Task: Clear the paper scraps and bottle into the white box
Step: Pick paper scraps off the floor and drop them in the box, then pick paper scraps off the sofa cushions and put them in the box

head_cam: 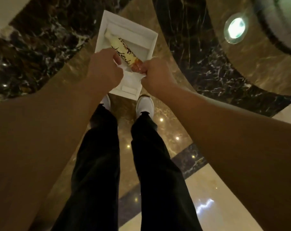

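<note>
**Bottle and paper scraps in the white box, both hands at its near half**

A person stands on a polished marble floor (168, 124), looking straight down past dark trousers (98, 164) and white shoes (144, 105). The white box (151, 39) is open at the top, with its near end just beyond the toes of the shoes.

The bottle (123, 49) lies on its side inside the box, running diagonally from the far left toward the near right. Its label is pale yellow with dark handwriting-style lettering, and its near end is orange-red.

The left hand (104, 70) is over the near left part of the box, fingers curled together and pinched on a white paper scrap (124, 68) just beside the bottle's label. The right hand (155, 75) is at the near right edge, fingers closed in a loose fist right against the orange end of the bottle, with another bit of white paper showing under the knuckles; whether it grips the bottle, the paper or both cannot be made out. More white paper lies in the box between the two hands.

A round recessed light (236, 28) glows in the floor at far right.
</note>
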{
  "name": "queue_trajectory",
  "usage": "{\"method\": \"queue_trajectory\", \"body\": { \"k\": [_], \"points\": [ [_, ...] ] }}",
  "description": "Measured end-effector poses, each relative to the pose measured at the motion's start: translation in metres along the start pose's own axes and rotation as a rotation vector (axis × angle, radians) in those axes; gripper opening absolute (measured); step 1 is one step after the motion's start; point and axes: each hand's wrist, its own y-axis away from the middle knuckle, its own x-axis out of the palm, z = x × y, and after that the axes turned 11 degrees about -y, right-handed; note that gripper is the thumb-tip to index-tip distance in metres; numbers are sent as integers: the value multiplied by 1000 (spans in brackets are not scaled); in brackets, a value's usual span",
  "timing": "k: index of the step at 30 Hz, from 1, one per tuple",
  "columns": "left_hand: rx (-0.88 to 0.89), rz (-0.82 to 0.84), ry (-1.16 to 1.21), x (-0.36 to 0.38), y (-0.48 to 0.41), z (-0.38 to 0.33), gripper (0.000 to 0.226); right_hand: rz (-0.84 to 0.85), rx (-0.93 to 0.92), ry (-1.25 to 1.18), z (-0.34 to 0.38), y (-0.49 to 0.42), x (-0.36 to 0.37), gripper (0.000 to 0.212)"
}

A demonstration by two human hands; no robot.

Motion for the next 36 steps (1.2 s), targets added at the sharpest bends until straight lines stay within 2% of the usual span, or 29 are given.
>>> {"method": "queue_trajectory", "body": {
  "k": [4, 8, 13, 16, 20, 23, 27, 31, 36],
  "points": [
    [-10, -17, -25, 72, -86, 41, 22, -11, 36, -94, -28, -89, 65, 37],
    [-22, 54, 17, 100, -106, 76, 31, 2, 53, -152, -39, -116, 87, 48],
    [41, 128, -69, 59, -96, 86, 25, 20, 48, -20, -27, -90, 47, 50],
    [41, 65, -94, 0, -69, 73, 26, 28, -26, 116, 10, -53, -4, 50],
    [29, 29, -40, -83, 31, 48, 25, 78, -128, 222, 82, 20, -63, 54],
    [-81, 19, 23, -142, 141, 42, 31, 168, -242, 288, 141, 102, -92, 55],
    [-311, -184, 148, -201, 280, 32, 26, 197, -488, 427, 207, 208, -121, 45],
    [-549, -407, 316, -249, 379, 27, 23, 216, -700, 576, 280, 290, -118, 35],
    [-804, -576, 394, -257, 507, 71, 26, 227, -1012, 711, 349, 388, -78, 41]
  ]
}}
